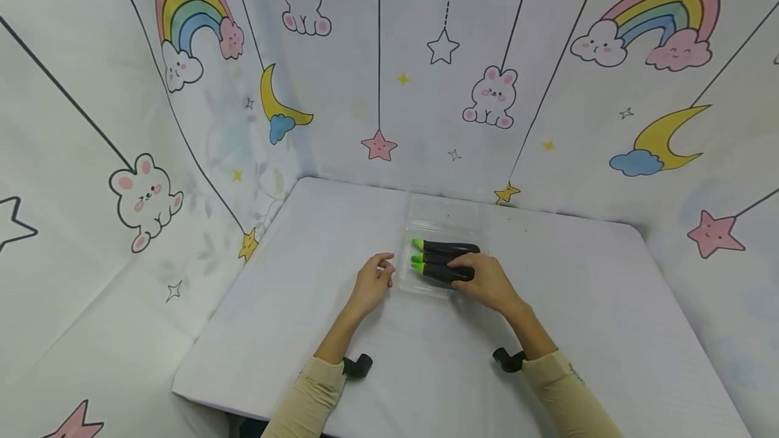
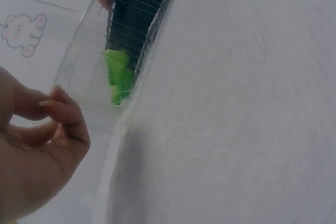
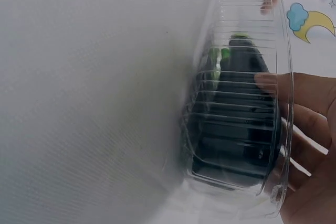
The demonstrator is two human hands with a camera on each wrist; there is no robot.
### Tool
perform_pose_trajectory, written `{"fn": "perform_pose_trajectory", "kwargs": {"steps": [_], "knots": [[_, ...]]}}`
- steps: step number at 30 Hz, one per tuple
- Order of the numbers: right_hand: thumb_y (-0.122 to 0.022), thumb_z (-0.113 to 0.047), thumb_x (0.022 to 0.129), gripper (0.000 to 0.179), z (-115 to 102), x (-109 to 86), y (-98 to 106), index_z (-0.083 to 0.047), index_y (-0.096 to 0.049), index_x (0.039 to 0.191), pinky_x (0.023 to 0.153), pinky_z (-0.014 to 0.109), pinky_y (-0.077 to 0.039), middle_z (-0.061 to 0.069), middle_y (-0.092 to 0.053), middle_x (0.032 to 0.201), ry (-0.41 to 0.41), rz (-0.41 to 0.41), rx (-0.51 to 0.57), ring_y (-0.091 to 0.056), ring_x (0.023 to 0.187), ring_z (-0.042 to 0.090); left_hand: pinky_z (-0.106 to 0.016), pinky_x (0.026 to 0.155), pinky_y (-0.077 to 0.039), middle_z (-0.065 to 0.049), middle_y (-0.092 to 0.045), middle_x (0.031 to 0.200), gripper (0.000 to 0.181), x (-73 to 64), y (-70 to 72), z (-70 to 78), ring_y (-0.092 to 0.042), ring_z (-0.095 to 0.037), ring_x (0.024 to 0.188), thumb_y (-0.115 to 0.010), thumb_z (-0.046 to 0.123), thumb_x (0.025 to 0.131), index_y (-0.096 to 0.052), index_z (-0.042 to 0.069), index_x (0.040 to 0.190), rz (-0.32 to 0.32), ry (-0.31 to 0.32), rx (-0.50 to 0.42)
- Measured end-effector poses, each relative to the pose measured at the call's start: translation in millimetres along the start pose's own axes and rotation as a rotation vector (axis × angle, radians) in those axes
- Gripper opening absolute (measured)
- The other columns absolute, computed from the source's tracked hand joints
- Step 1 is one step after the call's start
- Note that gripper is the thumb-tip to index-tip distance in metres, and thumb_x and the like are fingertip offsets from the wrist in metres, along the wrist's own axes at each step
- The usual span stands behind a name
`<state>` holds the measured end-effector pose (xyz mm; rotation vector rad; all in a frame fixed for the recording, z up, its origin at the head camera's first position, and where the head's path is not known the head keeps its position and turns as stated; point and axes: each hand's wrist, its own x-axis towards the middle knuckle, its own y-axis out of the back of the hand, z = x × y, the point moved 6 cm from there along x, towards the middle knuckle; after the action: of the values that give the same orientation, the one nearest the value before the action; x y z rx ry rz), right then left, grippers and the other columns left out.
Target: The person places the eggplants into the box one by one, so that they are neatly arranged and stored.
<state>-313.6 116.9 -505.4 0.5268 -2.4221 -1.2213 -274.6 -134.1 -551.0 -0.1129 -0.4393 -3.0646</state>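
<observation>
Three dark eggplants with bright green stems lie side by side in a clear plastic container [image 1: 406,282], stems toward the left. My right hand [image 1: 487,282] reaches over the container's right end and grips the front eggplant [image 1: 435,270], with the thumb on its near side. The middle eggplant [image 1: 433,258] and the back eggplant [image 1: 453,247] lie just behind it. In the right wrist view, the ribbed container wall [image 3: 231,106] stands before the eggplants. My left hand [image 1: 372,284], fingers loosely bent, is beside the container's left edge; nothing shows in its grasp.
The container's clear lid [image 1: 444,211] lies folded back toward the rear edge of the white table [image 1: 341,235]. Printed fabric walls [image 1: 341,86] rise behind and at the sides. Black wrist devices [image 1: 358,366] are worn on both forearms.
</observation>
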Motion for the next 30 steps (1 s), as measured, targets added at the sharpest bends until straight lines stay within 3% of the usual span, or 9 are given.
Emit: {"fn": "perform_pose_trajectory", "kwargs": {"steps": [9,18,21,24,27,30], "knots": [[-0.091,-0.015,0.08,0.035,3.7,2.5,-1.4,-0.011,-0.082,0.114,0.096,0.056,-0.052,0.006,-0.072,0.114,0.031,-0.028,-0.074,-0.065,0.11,0.033,-0.02,0.059,-0.045,-0.013,-0.061,0.11,0.035,-0.6,-0.9,-0.7,-0.059,-0.013,0.073,-0.055,0.007,0.108,-0.056,-0.003,0.141,-0.002,0.011,0.016],[-0.089,-0.02,0.085,0.031,6.0,6.2,2.7,-0.009,-0.081,0.113,0.085,0.048,-0.055,0.006,-0.072,0.11,0.014,-0.055,-0.027,-0.066,0.099,0.027,-0.023,0.064,-0.048,-0.011,-0.063,0.108,0.036,9.1,9.5,-1.2,-0.065,-0.021,0.08,-0.06,0.013,0.105,-0.059,0.0,0.139,0.003,0.037,0.036],[-0.088,-0.023,0.087,0.03,8.3,9.3,10.6,-0.009,-0.081,0.112,0.078,0.041,-0.056,0.004,-0.073,0.106,0.008,0.013,0.011,-0.066,0.091,0.022,-0.025,0.064,-0.049,-0.013,-0.063,0.108,0.038,17.4,15.3,2.6,-0.067,-0.03,0.084,-0.061,0.016,0.105,-0.059,-0.002,0.139,-0.004,0.025,0.039],[-0.086,-0.021,0.089,0.027,14.2,11.8,19.7,-0.007,-0.08,0.111,0.075,0.038,-0.058,0.005,-0.074,0.101,0.007,0.129,0.047,-0.067,0.086,0.019,-0.026,0.063,-0.048,-0.014,-0.064,0.109,0.039,26.7,21.5,5.4,-0.068,-0.036,0.087,-0.061,0.018,0.106,-0.059,-0.002,0.138,-0.018,0.014,0.051],[-0.084,-0.017,0.09,0.024,24.8,15.0,29.7,-0.005,-0.079,0.111,0.076,0.037,-0.059,0.007,-0.075,0.1,-0.009,0.263,0.069,-0.07,0.087,0.022,-0.027,0.063,-0.048,-0.013,-0.065,0.109,0.038,38.3,26.1,6.3,-0.068,-0.034,0.087,-0.061,0.02,0.106,-0.06,-0.002,0.138,-0.035,0.013,0.087],[-0.081,-0.014,0.092,0.024,40.7,19.3,43.7,-0.003,-0.078,0.113,0.079,0.041,-0.06,0.012,-0.075,0.102,-0.084,0.39,0.093,-0.072,0.091,0.027,-0.028,0.066,-0.051,-0.014,-0.066,0.11,0.039,55.3,25.7,6.9,-0.068,-0.03,0.088,-0.06,0.022,0.107,-0.061,-0.002,0.137,-0.068,0.005,0.123]]}}
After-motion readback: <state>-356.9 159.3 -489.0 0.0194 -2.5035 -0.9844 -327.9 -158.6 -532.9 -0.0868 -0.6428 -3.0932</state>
